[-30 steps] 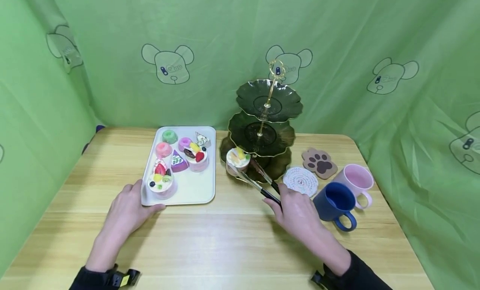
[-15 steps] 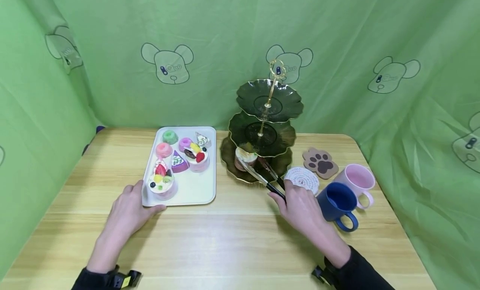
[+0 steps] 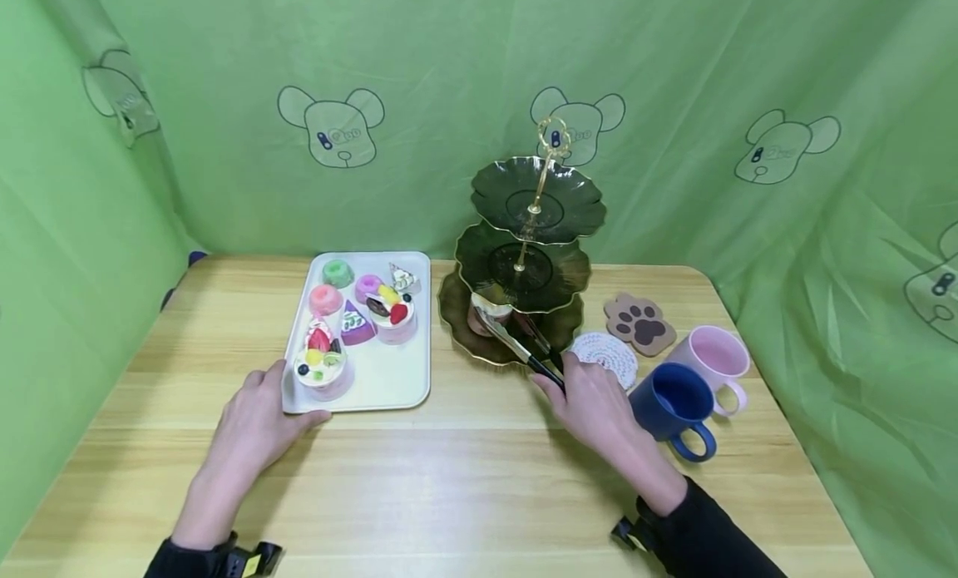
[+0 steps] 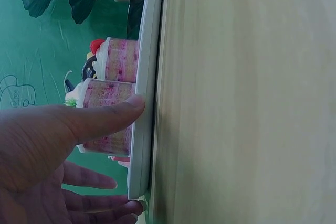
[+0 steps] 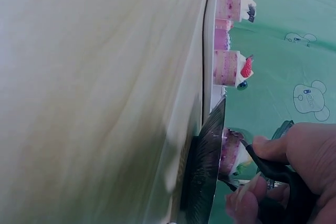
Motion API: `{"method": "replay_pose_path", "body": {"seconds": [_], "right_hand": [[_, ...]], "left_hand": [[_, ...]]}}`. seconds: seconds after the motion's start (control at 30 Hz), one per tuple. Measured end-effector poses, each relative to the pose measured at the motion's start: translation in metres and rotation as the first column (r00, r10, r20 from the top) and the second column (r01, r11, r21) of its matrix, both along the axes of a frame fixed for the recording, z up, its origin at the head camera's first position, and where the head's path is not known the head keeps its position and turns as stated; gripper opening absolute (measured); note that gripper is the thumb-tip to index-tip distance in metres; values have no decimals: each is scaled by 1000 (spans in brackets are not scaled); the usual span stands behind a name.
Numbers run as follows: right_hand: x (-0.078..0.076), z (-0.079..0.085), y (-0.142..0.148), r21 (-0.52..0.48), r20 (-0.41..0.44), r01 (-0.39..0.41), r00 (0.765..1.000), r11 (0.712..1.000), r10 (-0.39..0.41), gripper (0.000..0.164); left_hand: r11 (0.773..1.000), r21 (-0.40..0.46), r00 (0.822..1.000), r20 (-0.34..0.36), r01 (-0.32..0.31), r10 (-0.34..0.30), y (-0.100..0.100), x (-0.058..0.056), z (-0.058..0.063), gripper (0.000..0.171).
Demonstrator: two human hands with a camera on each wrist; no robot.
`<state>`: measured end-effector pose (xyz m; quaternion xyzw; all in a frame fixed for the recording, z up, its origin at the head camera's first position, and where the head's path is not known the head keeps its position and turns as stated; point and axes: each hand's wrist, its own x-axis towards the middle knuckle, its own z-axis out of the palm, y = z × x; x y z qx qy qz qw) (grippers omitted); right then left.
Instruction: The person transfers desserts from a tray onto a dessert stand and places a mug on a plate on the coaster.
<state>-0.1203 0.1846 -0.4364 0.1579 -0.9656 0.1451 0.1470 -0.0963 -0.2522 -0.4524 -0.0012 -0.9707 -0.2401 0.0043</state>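
Observation:
My left hand point(image 3: 254, 420) grips the near left corner of a white tray point(image 3: 389, 382), thumb against its front side and fingers at the left edge. On the tray sit two toy cake cups topped with fruit, small ring-shaped toy donuts and toy cake slices. My right hand point(image 3: 599, 407) holds black-handled tongs point(image 3: 545, 370). Their metal tips reach to a third toy cake cup point(image 5: 230, 153) on the bottom plate of a dark three-tier stand point(image 3: 561, 220). The middle plate partly hides this cup from above. In the right wrist view its pink side stands over the plate.
Right of the stand lie a round white crocheted coaster point(image 3: 606, 358) and a brown paw-print coaster point(image 3: 639, 324). A blue mug point(image 3: 674, 399) and a pink mug point(image 3: 714, 353) stand close beside my right hand. A green curtain point(image 3: 441, 87) rises behind the table.
The tongs and the cake cup have moved right and inward, from the bottom plate's left edge to under the middle plate. My left hand stays at the tray corner.

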Motion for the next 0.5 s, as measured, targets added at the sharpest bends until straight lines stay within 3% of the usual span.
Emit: {"method": "replay_pose_path", "body": {"seconds": [0.27, 0.5], "right_hand": [[-11, 2, -8, -8, 92, 50, 995, 999, -49, 48], [-20, 0, -15, 6, 88, 56, 995, 998, -56, 48]], "left_hand": [[1000, 4, 1000, 10, -3, 3, 1, -1, 1, 104], [1000, -6, 1000, 29, -10, 10, 2, 0, 2, 107]]}}
